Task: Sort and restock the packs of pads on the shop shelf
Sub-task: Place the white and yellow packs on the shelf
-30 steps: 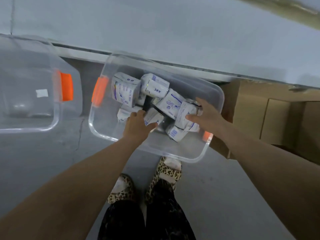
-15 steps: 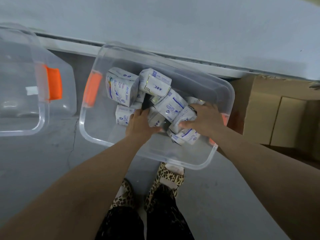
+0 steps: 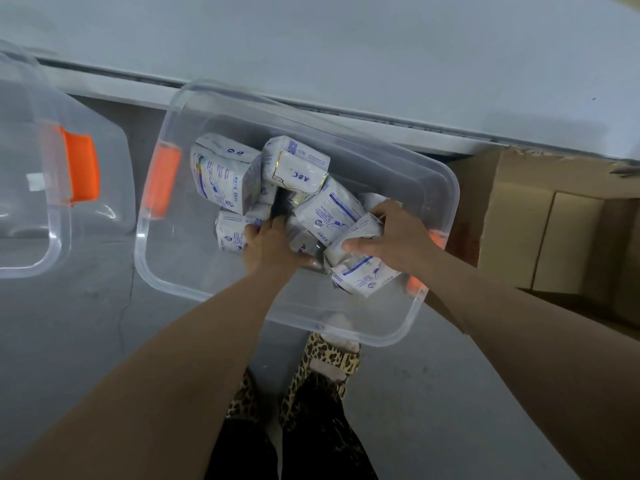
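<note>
Left of the middle bin stands a second clear plastic tub [image 3: 31,237] with a bright orange clip handle [image 3: 83,168]; nothing shows inside it. The middle bin itself, a clear, rounded rectangular plastic bin [image 3: 180,258] with orange handles, sits on the grey concrete floor [image 3: 86,323] and holds the packs of pads [image 3: 225,174], which lie heaped at all angles. They are soft, pillowy white wrappers with blue print, and one has gold trim and the letters ABC [image 3: 298,168].

Inside the bin, the left hand [image 3: 268,244] reaches down among the lower packs with its thumb spread wide. Its fingers are buried in the heap, so I cannot tell whether they grip anything. To its right, the right hand [image 3: 401,237] curls its fingers over a crumpled white pack [image 3: 363,228], with the thumb pressing into its front and denting the film.

Right of the bin is a brown cardboard box [image 3: 516,216], matte and stiff.

The job looks to be at an early stage. Every pack in view lies in the bin, no stocked shelf is in view, and gathering, sorting and shelving are all left to do.
</note>
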